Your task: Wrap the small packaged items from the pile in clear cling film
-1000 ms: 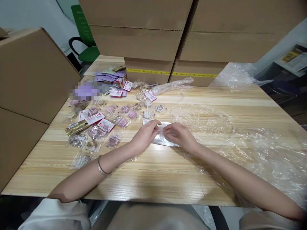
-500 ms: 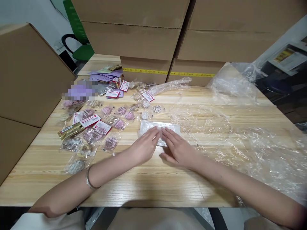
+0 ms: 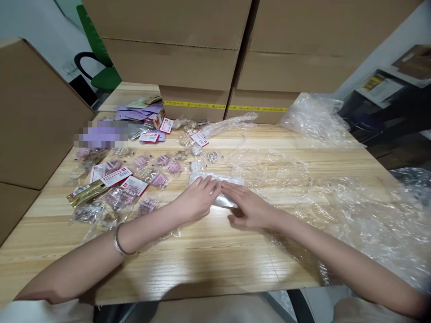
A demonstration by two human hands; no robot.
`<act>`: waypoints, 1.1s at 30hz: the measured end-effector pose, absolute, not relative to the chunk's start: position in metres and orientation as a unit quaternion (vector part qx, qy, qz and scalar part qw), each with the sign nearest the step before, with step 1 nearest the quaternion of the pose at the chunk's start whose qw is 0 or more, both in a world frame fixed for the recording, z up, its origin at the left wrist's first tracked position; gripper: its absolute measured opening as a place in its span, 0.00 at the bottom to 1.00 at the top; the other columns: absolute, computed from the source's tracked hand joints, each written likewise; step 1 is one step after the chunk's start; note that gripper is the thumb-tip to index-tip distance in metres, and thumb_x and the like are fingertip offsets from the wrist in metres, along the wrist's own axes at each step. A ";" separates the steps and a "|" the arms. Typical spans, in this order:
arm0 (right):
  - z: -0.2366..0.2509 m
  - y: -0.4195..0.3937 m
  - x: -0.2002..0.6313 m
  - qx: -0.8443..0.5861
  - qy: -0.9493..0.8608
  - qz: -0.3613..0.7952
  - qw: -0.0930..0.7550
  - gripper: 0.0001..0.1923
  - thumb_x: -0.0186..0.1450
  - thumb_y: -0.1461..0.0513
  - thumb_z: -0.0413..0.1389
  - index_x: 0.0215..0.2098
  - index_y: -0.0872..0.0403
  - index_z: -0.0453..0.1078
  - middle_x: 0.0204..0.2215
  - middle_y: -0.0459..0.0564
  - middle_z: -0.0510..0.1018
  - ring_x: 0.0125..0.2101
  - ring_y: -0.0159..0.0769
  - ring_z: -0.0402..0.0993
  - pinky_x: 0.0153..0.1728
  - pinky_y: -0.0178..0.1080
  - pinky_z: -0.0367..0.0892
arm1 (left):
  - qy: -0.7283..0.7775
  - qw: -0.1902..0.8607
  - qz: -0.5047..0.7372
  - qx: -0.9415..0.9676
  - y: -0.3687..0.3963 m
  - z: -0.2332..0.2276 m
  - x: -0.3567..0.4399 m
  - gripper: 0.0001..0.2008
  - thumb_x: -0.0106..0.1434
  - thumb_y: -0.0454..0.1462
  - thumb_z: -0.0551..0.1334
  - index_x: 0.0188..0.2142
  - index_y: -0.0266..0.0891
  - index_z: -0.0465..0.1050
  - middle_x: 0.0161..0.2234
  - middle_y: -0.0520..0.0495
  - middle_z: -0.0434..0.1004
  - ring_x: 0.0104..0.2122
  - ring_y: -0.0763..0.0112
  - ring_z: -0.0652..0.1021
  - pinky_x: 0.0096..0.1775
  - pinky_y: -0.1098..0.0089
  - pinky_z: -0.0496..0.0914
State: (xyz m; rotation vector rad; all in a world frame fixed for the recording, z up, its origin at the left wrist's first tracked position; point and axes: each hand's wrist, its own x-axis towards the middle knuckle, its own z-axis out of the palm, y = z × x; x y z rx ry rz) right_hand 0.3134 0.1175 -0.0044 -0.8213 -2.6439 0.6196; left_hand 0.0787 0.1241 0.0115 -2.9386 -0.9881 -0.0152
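A flat silvery-white pouch lies on the wooden table in front of me, partly covered by both hands. My left hand rests on its left part, the fingers slightly bent and apart, fingertips near its middle. From the right, my right hand reaches onto the same pouch with fingers stretched out and the thumb apart below. The two sets of fingertips almost meet. Just behind the pouch are small round items in clear wrappers, among them a dark-and-white one and a pale one.
Several wrapped pink pieces, red-and-white cards and a gold packet lie at left. Purple packets are piled behind. Crumpled clear plastic spreads at right. Large cardboard boxes stand at the back and left.
The whole view has shifted slightly, so things appear further left. My left fingers have spread a little on the pouch; both hands stay on it.
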 end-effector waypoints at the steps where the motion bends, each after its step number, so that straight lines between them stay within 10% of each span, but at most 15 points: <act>1: -0.005 0.120 0.313 -0.286 -0.918 0.222 0.164 0.44 0.54 0.65 0.57 0.68 0.59 0.50 0.66 0.62 0.57 0.66 0.48 0.53 0.63 0.53 0.56 | -0.317 0.041 -0.002 -0.947 0.126 0.010 0.081 0.25 0.62 0.30 0.56 0.59 0.23 0.61 0.55 0.27 0.68 0.57 0.45 0.67 0.55 0.52 0.63; 14: 0.016 0.117 0.309 -0.332 -0.836 0.325 0.291 0.16 0.66 0.66 0.53 0.52 0.50 0.65 0.52 0.53 0.76 0.50 0.39 0.75 0.49 0.45 0.71 | -0.402 -0.047 -0.035 -0.914 0.128 0.045 0.089 0.18 0.66 0.29 0.56 0.55 0.32 0.67 0.53 0.34 0.74 0.50 0.54 0.76 0.50 0.58 0.68; 19: 0.028 0.127 0.316 -0.308 -0.805 0.351 0.366 0.31 0.60 0.59 0.63 0.60 0.48 0.61 0.60 0.56 0.67 0.60 0.44 0.64 0.59 0.53 0.62 | -0.395 -0.230 -0.073 -0.886 0.139 0.071 0.077 0.13 0.69 0.39 0.58 0.49 0.40 0.74 0.46 0.43 0.80 0.44 0.59 0.79 0.45 0.64 0.69; 28: 0.038 0.132 0.316 -0.365 -0.664 0.618 0.210 0.19 0.60 0.52 0.62 0.46 0.52 0.74 0.39 0.47 0.80 0.39 0.38 0.78 0.41 0.42 0.74 | -0.365 -0.389 -0.127 -0.836 0.153 0.069 0.083 0.25 0.63 0.49 0.63 0.53 0.38 0.64 0.48 0.42 0.76 0.45 0.58 0.77 0.44 0.66 0.69; 33: 0.077 0.171 0.388 -0.358 -0.768 0.529 0.059 0.22 0.62 0.52 0.59 0.52 0.50 0.73 0.51 0.51 0.77 0.49 0.42 0.74 0.51 0.48 0.69 | -0.343 -0.452 -0.161 -0.808 0.149 0.065 0.088 0.24 0.64 0.49 0.62 0.56 0.41 0.68 0.55 0.44 0.74 0.52 0.57 0.75 0.53 0.64 0.67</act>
